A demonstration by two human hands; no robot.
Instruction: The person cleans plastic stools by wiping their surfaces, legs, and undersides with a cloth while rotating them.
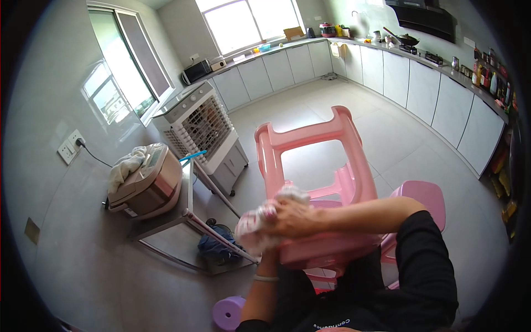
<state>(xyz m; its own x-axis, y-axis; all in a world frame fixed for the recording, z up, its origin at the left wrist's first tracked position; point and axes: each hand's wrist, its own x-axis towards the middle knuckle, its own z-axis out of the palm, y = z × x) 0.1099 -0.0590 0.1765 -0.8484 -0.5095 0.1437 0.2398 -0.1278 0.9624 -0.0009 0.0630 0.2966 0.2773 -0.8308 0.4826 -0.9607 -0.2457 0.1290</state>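
Observation:
A pink plastic stool (348, 138) lies tipped in front of me, its legs and open frame facing up and away. My right hand (296, 217) is closed on a white and reddish patterned cloth (255, 224), at the stool's near left corner. The right forearm crosses over the near part of the stool. My left hand (269, 255) is below the cloth at the same corner; its fingers are hidden behind the cloth and the stool.
On the left, a metal-framed table (188, 207) bears a brown rice cooker (152, 185). An air cooler (202, 124) stands beyond it. Another pink stool (428, 205) is at my right, and a purple round object (228, 314) is on the floor. Cabinets (395, 77) line the far walls.

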